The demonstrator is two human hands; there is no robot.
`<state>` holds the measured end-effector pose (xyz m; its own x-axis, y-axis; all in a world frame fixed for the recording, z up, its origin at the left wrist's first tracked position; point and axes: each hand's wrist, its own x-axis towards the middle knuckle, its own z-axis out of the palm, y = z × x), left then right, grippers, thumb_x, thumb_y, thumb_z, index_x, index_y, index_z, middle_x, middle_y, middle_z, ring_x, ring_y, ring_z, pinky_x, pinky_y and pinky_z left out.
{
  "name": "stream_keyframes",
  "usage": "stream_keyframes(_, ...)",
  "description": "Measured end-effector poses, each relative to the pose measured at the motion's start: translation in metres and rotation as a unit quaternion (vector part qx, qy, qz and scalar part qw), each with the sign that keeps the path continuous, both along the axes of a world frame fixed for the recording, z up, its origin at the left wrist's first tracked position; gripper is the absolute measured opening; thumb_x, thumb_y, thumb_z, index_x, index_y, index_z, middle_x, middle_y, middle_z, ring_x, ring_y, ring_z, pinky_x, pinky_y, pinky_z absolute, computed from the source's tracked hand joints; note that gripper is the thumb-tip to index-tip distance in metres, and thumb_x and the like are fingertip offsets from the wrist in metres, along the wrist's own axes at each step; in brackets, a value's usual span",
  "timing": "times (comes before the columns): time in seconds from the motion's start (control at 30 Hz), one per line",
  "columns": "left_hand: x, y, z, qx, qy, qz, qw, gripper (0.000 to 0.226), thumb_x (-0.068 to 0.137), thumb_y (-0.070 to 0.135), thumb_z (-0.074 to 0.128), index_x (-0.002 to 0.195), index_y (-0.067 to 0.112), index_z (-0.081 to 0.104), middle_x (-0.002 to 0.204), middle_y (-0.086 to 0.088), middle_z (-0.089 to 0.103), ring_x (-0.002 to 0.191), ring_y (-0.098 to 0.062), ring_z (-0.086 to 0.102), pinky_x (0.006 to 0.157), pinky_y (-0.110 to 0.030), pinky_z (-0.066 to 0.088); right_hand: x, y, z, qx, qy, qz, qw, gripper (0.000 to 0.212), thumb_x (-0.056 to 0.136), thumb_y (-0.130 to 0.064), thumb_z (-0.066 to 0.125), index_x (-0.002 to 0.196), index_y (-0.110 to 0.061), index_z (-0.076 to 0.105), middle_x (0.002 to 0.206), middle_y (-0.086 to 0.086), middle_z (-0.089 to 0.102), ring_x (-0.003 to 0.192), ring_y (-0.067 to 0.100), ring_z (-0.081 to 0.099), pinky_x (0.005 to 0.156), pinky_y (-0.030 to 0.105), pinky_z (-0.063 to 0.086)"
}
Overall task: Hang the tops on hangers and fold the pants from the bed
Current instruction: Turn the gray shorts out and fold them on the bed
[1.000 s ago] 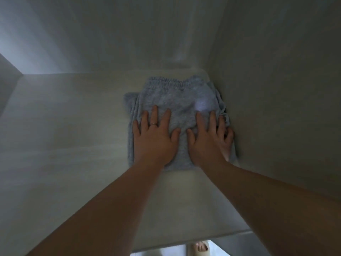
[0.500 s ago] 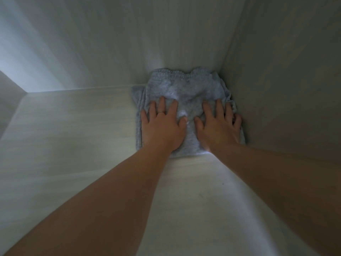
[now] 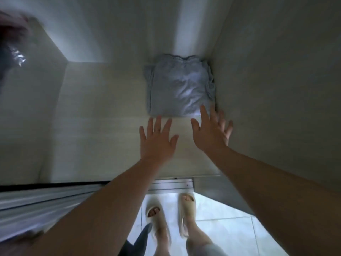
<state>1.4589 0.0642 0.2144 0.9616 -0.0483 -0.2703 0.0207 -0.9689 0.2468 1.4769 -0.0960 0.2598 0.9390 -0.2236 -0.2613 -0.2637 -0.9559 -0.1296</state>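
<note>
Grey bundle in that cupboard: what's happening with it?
A person has folded grey pants lying on a wardrobe shelf, tucked against its right wall. Both hands are open and hold nothing: the left hand is just in front of the pants, the right hand at their front edge.

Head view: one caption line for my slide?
Folded light grey fabric pants lie in the corner of a pale wooden shelf; open left hand and right hand hover near them.

I find no lettering, label, brand or number to read, not even on the folded pale grey fabric pants (image 3: 180, 89).
</note>
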Motion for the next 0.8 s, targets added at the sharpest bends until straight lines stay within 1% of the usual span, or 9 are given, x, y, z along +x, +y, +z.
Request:
stream_keyframes(0.17,-0.070,0.016,0.052,-0.050,0.024,0.077,0.995,0.064,0.102,0.059,0.027,0.159,0.037,0.011,0.169,0.000,0.000,0.155,-0.025,-0.005,0.122,-0.054,-0.001,-0.069,0.006,0.051,0.048,0.007,-0.014,0.999,0.060,0.103,-0.057,0.023,0.159,-0.038,0.009,0.169,-0.005,0.002,0.155,0.028,-0.001,0.120,0.059,0.000)
stream_keyframes(0.27,-0.116,0.023,0.081,-0.082,0.026,0.107,0.990,0.064,0.102,0.060,0.027,0.159,0.036,0.013,0.169,-0.001,0.001,0.155,-0.026,-0.004,0.122,-0.055,0.001,-0.107,0.003,0.074,0.061,0.014,-0.001,0.998,0.061,0.103,-0.058,0.025,0.158,-0.039,0.012,0.169,-0.007,0.004,0.155,0.027,0.000,0.119,0.059,0.000)
stream_keyframes(0.33,-0.142,0.027,0.098,-0.092,0.010,0.121,0.988,0.064,0.102,0.059,0.027,0.159,0.036,0.013,0.169,0.000,0.001,0.155,-0.026,-0.004,0.122,-0.055,0.001,-0.128,0.000,0.086,0.075,0.007,0.024,0.997,0.060,0.103,-0.058,0.026,0.158,-0.039,0.012,0.169,-0.008,0.005,0.155,0.026,0.000,0.119,0.058,0.001)
stream_keyframes(0.47,-0.203,0.027,0.126,-0.080,-0.026,0.136,0.987,0.062,0.102,0.057,0.031,0.159,0.034,0.018,0.169,-0.003,0.009,0.155,-0.029,0.003,0.122,-0.056,0.008,-0.169,-0.007,0.108,0.080,0.017,0.115,0.990,0.061,0.103,-0.057,0.026,0.159,-0.039,0.011,0.169,-0.007,0.003,0.154,0.026,0.000,0.120,0.055,0.002)
stream_keyframes(0.6,-0.257,0.023,0.135,-0.089,-0.023,0.187,0.978,0.062,0.101,0.057,0.032,0.158,0.035,0.019,0.169,-0.002,0.009,0.154,-0.028,0.002,0.121,-0.056,0.007,-0.199,-0.018,0.118,0.069,0.005,0.211,0.975,0.060,0.103,-0.056,0.026,0.158,-0.039,0.010,0.169,-0.007,0.004,0.154,0.026,0.001,0.121,0.055,0.005)
stream_keyframes(0.73,-0.306,-0.001,0.141,-0.102,-0.031,0.232,0.967,0.063,0.101,0.061,0.026,0.158,0.039,0.012,0.169,0.003,0.004,0.155,-0.021,-0.004,0.122,-0.053,0.005,-0.229,-0.031,0.122,0.076,0.029,0.313,0.946,0.061,0.101,-0.059,0.023,0.158,-0.042,0.009,0.169,-0.010,0.001,0.155,0.023,-0.002,0.121,0.053,0.001)
stream_keyframes(0.8,-0.333,-0.019,0.145,-0.118,-0.033,0.264,0.957,0.063,0.101,0.062,0.028,0.158,0.042,0.010,0.169,0.006,0.004,0.154,-0.017,-0.005,0.122,-0.053,0.007,-0.247,-0.039,0.124,0.085,0.034,0.363,0.927,0.061,0.100,-0.061,0.021,0.157,-0.043,0.009,0.168,-0.011,0.001,0.155,0.021,-0.002,0.121,0.052,0.000)
